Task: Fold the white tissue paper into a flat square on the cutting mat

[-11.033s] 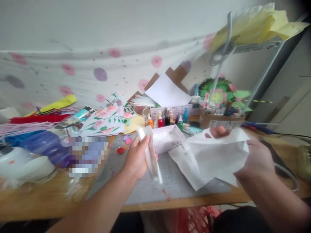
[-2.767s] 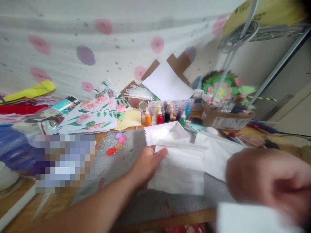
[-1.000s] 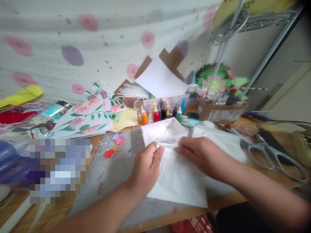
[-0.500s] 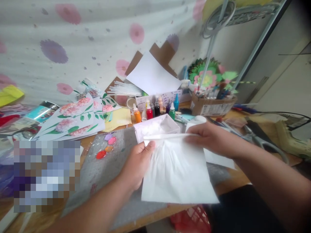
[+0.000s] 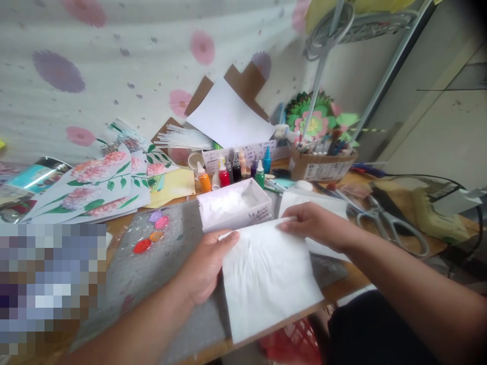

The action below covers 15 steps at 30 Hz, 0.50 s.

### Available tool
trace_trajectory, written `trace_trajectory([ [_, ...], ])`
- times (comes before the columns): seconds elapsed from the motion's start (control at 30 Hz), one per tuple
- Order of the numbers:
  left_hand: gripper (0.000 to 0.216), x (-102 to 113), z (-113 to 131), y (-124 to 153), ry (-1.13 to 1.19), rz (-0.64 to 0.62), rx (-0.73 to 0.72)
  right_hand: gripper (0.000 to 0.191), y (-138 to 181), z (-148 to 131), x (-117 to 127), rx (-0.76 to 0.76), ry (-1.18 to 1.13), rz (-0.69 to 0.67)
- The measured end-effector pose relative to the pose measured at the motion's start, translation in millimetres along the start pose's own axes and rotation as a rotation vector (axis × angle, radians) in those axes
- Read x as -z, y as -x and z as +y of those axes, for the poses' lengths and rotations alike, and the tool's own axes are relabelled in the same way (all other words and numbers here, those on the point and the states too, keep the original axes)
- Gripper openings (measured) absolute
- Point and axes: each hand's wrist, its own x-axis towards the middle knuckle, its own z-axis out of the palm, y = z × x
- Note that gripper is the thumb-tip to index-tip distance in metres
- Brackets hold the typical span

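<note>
A craft corner: on the wooden table [image 5: 352,284], nozzle-tipped paint bottles [image 5: 224,176] stand at the far middle, blobs of colour [image 5: 142,246] dot the grey mat [image 5: 152,276], flower pictures [image 5: 95,187] lie far left, scissors [image 5: 377,213] right, and a flower-print cloth [image 5: 152,66] hangs behind.

The creased sheet [image 5: 270,274] looks like thin, matt paper. The white box [image 5: 232,217] has smooth, card-like walls; the carton [image 5: 297,163] is brown cardboard. The paint bottles [image 5: 224,177] are glossy plastic, and 4 paint dabs [image 5: 142,246] shine. The grey mat [image 5: 205,324] is matt and stained, the table [image 5: 207,353] smooth wood, the backdrop [image 5: 148,66] matt cloth.
</note>
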Motion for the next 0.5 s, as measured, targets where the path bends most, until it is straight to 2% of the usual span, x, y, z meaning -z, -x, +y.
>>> trace_trajectory([
  [0.13, 0.010, -1.5, 1.3, 3.5, 0.102, 0.059, 0.087, 0.026, 2.3, 2.3, -2.1, -0.026, 0.007, 0.024],
  [0.23, 0.015, 1.9, 4.7, 5.3, -0.034, -0.001, 0.152, 0.028, 1.3, 6.2, -1.0, -0.038, 0.100, 0.013],
  [0.33, 0.024, 6.8, 7.8, 2.3, -0.469, -0.096, 0.156, 0.024, -3.1, 9.6, 0.8, -0.011, 0.296, 0.096],
  [0.4, 0.030, 8.7, 8.8, -1.0, -0.836, -0.068, 0.109, 0.019, -4.1, 9.7, -1.6, 0.039, 0.436, 0.212],
  [0.5, 0.036, 9.6, 8.9, -3.8, -1.335, -0.026, -0.046, 0.024, 3.3, 7.4, -18.0, 0.160, 0.562, 0.328],
])
